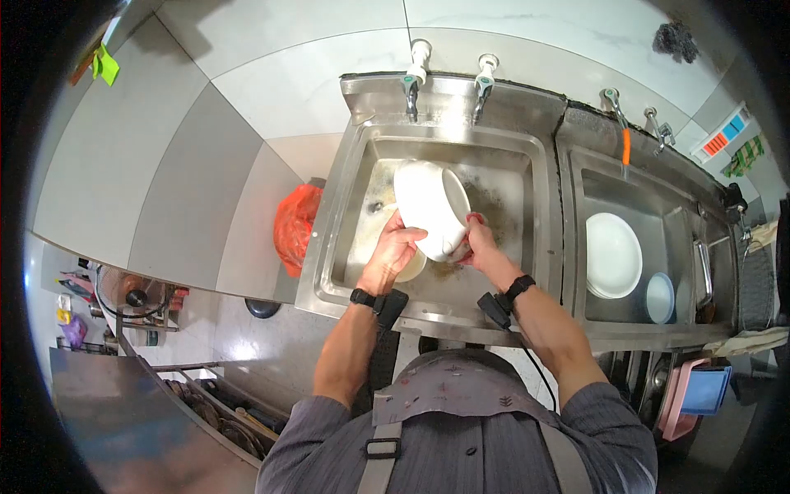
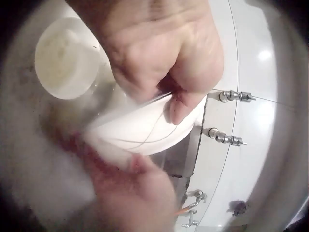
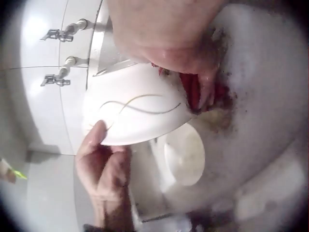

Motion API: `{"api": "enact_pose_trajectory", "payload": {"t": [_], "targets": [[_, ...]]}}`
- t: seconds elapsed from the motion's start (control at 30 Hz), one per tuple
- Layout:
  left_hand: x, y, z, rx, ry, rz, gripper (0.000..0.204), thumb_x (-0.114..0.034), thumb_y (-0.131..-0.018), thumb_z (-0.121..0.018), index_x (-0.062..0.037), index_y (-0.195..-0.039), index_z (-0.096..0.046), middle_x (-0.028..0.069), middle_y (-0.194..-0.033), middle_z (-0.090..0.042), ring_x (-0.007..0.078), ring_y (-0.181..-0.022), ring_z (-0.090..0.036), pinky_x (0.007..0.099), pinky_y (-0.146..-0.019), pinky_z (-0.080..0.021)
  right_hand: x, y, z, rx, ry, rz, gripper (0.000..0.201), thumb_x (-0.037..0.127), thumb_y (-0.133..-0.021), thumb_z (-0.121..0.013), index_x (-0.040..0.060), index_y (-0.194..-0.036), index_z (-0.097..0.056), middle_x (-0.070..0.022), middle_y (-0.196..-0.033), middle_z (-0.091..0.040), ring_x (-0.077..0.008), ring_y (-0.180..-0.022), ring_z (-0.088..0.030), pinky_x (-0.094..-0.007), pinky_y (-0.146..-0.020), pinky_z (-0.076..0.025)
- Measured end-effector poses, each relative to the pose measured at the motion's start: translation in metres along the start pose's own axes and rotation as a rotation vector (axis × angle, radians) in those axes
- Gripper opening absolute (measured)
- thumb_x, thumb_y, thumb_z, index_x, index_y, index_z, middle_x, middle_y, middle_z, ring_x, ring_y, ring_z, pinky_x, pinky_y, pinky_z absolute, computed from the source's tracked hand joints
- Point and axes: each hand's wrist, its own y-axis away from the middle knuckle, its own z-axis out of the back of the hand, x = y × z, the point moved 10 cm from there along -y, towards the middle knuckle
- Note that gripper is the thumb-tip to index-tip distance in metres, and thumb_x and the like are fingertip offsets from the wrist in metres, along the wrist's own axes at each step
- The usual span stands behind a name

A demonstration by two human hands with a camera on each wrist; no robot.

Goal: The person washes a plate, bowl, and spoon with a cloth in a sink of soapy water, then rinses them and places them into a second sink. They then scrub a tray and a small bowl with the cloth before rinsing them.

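Observation:
Over the left sink basin (image 1: pixel 539 198), both hands hold a white bowl (image 1: pixel 426 202) tilted on its side. Thin curved lines decorate its outer wall in the right wrist view. My left hand (image 1: pixel 397 247) grips the near left edge, thumb on the outer wall. At the right edge is my right hand (image 1: pixel 481 244), its curled fingers holding a red scrubbing cloth (image 3: pixel 193 92) against the bowl; much of the cloth is hidden under them. Below the hands, a pale bowl (image 2: pixel 67 60) with cloudy liquid sits in the basin.
Two taps (image 1: pixel 411 95) stick out from the wall behind this basin. The right basin holds white plates (image 1: pixel 613 255) and a light blue bowl (image 1: pixel 660 298), below a tap with an orange hose (image 1: pixel 626 148). A red plastic bag (image 1: pixel 296 230) hangs left of the sink.

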Motion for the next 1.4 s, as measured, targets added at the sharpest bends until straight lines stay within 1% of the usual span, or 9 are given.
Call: {"api": "enact_pose_trajectory", "payload": {"t": [0.4,0.47,0.6,0.9,0.93,1.03,1.3,1.37,1.4], "targets": [[0.033,0.006,-0.051,-0.111,0.032,-0.055,0.020,-0.008,-0.102,-0.057,-0.0058,-0.122,-0.063,0.0089,-0.119,-0.070,0.0188,-0.108,-0.067,0.0366,-0.092,-0.058,0.034,0.102,-0.056,0.142,0.038,0.340,0.053,0.051,-0.104,-0.051,0.0083,-0.135,-0.050,-0.0096,-0.130,-0.055,-0.0218,-0.122,-0.055,-0.0427,-0.099,-0.050],[0.044,0.009,-0.060,-0.089,0.057,0.018,0.021,-0.018,-0.107,-0.052,-0.0064,-0.120,-0.063,0.0079,-0.114,-0.071,0.0198,-0.101,-0.068,0.0381,-0.089,-0.059,0.034,0.101,-0.048,0.007,0.245,0.531,0.073,0.053,-0.101,-0.045,-0.0060,-0.144,-0.041,-0.0285,-0.137,-0.051,-0.0368,-0.127,-0.054,-0.0504,-0.099,-0.049],[0.048,0.014,-0.063,-0.137,0.059,0.053,0.022,-0.021,-0.108,-0.052,-0.0061,-0.119,-0.063,0.0079,-0.110,-0.072,0.0199,-0.096,-0.068,0.0371,-0.085,-0.059,0.043,0.122,-0.048,-0.130,0.924,0.789,0.058,0.042,-0.102,-0.047,0.0029,-0.144,-0.044,-0.0320,-0.132,-0.050,-0.0515,-0.115,-0.054,-0.0586,-0.093,-0.049],[0.030,0.032,-0.057,-0.094,0.031,-0.005,0.031,-0.020,-0.106,-0.057,-0.0043,-0.133,-0.061,0.0075,-0.121,-0.070,0.0185,-0.106,-0.068,0.0351,-0.095,-0.056,0.108,0.165,-0.041,-0.411,1.124,1.367,0.031,0.025,-0.098,-0.056,0.0066,-0.121,-0.064,-0.0126,-0.135,-0.059,-0.0376,-0.116,-0.057,-0.0542,-0.088,-0.050],[0.026,0.038,-0.055,-0.099,0.010,-0.003,0.033,-0.020,-0.105,-0.059,-0.0036,-0.133,-0.060,0.0084,-0.122,-0.069,0.0188,-0.108,-0.068,0.0352,-0.095,-0.056,0.106,0.157,-0.056,-0.410,1.422,1.669,0.022,0.021,-0.099,-0.054,0.0074,-0.112,-0.065,-0.0124,-0.130,-0.062,-0.0341,-0.119,-0.057,-0.0528,-0.089,-0.049],[0.017,0.042,-0.046,-0.081,0.023,-0.032,0.035,-0.022,-0.104,-0.060,-0.0032,-0.134,-0.059,0.0086,-0.122,-0.069,0.0197,-0.107,-0.068,0.0362,-0.096,-0.056,0.130,0.123,-0.046,-0.186,1.075,1.324,0.017,0.017,-0.100,-0.052,0.0083,-0.106,-0.065,-0.0120,-0.128,-0.064,-0.0314,-0.119,-0.058,-0.0535,-0.092,-0.048],[-0.044,0.083,-0.011,-0.194,0.005,-0.132,0.040,-0.030,-0.104,-0.061,-0.0012,-0.131,-0.058,0.0101,-0.122,-0.069,0.0215,-0.109,-0.068,0.0384,-0.096,-0.057,0.129,0.079,-0.062,-0.065,0.996,1.195,0.047,0.040,-0.107,-0.041,0.0025,-0.116,-0.067,-0.0260,-0.112,-0.066,-0.0427,-0.104,-0.062,-0.0482,-0.093,-0.046],[-0.065,0.091,-0.001,-0.209,0.018,-0.205,0.043,-0.033,-0.104,-0.060,0.0005,-0.131,-0.058,0.0106,-0.123,-0.068,0.0217,-0.109,-0.068,0.0381,-0.096,-0.057,0.114,0.048,-0.059,0.065,0.887,0.699,0.049,0.041,-0.107,-0.040,0.0001,-0.117,-0.067,-0.0223,-0.122,-0.067,-0.0366,-0.113,-0.062,-0.0439,-0.097,-0.046],[-0.074,0.096,0.008,-0.252,0.020,-0.238,0.047,-0.034,-0.104,-0.059,0.0016,-0.134,-0.056,0.0115,-0.125,-0.068,0.0236,-0.112,-0.067,0.0398,-0.098,-0.056,0.099,0.010,-0.062,0.165,0.821,0.684,0.054,0.043,-0.107,-0.039,-0.0003,-0.130,-0.063,-0.0213,-0.133,-0.064,-0.0341,-0.128,-0.056,-0.0402,-0.103,-0.045]]}}
